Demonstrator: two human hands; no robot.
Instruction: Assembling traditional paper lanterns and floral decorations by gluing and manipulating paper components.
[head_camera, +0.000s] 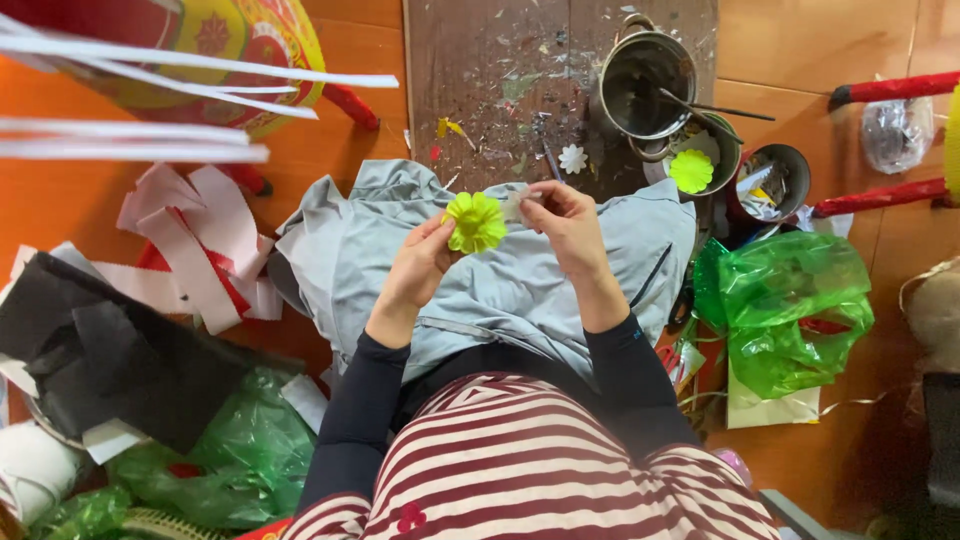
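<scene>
Your left hand (420, 262) pinches the yellow-green paper flower (476, 222); your right hand (568, 222), fingers closed, holds a small pale piece (517, 203) against its edge. Risk: a tight pinch could crease petals.

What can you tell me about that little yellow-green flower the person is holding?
The yellow-green paper flower looks like thin cut paper, with many rounded petals spread around a darker centre. It faces up toward the camera, held above the grey cloth on the lap. The left hand pinches its left edge; the right hand is close beside it.
</scene>
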